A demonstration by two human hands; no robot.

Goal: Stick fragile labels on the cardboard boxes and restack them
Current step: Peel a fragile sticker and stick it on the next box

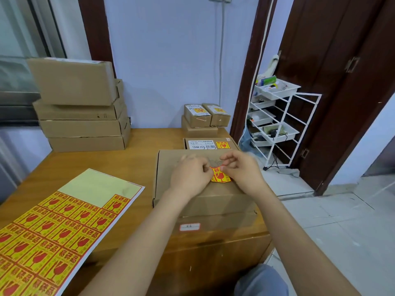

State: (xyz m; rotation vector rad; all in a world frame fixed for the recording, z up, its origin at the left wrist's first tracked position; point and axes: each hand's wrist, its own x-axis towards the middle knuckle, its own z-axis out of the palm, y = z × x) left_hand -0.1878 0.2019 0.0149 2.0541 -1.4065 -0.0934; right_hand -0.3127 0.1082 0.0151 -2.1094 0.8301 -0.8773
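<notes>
Fragile label (pixel 220 175), red and yellow with a broken-glass mark, is sitting at the centre of the head view, on top of a flat cardboard box (pixel 192 189) on the tabletop (pixel 132 159). Left hand (pixel 190 176) and right hand (pixel 241 170) are both pinching its upper edge. At 8 o'clock a label sheet (pixel 53 231) is lying. At 12 o'clock a labelled box (pixel 208 144) is reading "12V4A-5525". At 10 o'clock plain boxes (pixel 83 116) are stacking up.

Small home-office packing room: stacked cardboard boxes (pixel 81 116) on wooden counter (pixel 132 159), fragile-label sheet (pixel 57 229), white wire drawer rack (pixel 275 120), dark wooden doors (pixel 342 71).
</notes>
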